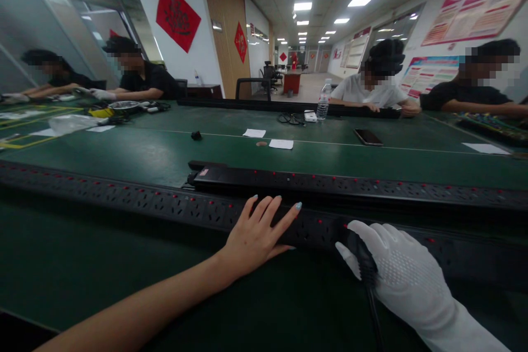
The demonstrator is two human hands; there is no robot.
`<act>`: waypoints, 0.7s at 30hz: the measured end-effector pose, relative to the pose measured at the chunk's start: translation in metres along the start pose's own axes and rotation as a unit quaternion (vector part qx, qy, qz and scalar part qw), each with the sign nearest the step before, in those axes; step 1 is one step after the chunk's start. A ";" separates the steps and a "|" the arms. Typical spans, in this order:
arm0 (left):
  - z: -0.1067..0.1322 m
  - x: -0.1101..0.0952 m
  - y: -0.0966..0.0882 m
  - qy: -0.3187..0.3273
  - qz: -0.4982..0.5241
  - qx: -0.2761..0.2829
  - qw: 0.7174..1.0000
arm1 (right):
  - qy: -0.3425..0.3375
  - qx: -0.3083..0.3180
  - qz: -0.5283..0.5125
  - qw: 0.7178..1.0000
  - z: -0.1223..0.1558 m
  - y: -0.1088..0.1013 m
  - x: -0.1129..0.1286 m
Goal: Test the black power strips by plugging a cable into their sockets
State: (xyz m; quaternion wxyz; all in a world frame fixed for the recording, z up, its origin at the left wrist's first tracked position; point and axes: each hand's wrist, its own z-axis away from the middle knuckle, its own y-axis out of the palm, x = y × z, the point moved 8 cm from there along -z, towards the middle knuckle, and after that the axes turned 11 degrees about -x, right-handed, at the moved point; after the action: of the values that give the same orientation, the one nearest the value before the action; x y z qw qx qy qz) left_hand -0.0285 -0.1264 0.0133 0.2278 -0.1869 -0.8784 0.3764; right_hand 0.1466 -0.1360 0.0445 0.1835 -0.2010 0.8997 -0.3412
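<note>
Two hands rest at a long black power strip (165, 206) on the green bench (103, 264).

The bare left hand (256, 236) lies palm down on the power strip, its grip fully open, with fingers spread flat over the sockets and holding nothing. Just to its right, the white-gloved right hand (396, 275) has its grip closed round a black plug (363, 261) set against the same strip. The plug's cable (373, 308) runs down toward the near edge. The power strip runs from left to right across the bench, close to the person. A second strip (330, 181) lies parallel just behind it. Farther back on the bench are a phone (368, 137), a water bottle (324, 100) and paper slips (281, 144). Four other people sit along the far side.
</note>
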 end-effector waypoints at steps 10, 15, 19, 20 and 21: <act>0.000 0.000 0.000 0.000 0.003 -0.002 1.000 | -0.056 -0.049 0.037 0.997 0.010 -0.003 0.007; 0.000 0.001 0.001 0.001 0.002 -0.001 1.000 | -0.099 -0.069 0.044 0.992 0.019 -0.002 0.008; -0.001 0.001 0.001 0.003 0.004 -0.005 1.000 | -0.105 -0.077 -0.009 0.991 0.022 0.001 0.007; -0.001 0.001 0.002 0.002 0.004 -0.004 1.000 | -0.099 -0.085 -0.022 0.991 0.021 0.000 0.007; -0.001 0.002 0.002 0.000 0.004 -0.003 1.000 | -0.092 -0.092 -0.033 0.991 0.021 0.000 0.006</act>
State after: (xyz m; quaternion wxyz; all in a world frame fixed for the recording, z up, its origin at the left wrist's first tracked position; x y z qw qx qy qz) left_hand -0.0289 -0.1236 0.0130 0.2258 -0.1914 -0.8787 0.3745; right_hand 0.1515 -0.1501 0.0290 0.2352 -0.2774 0.8993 -0.2428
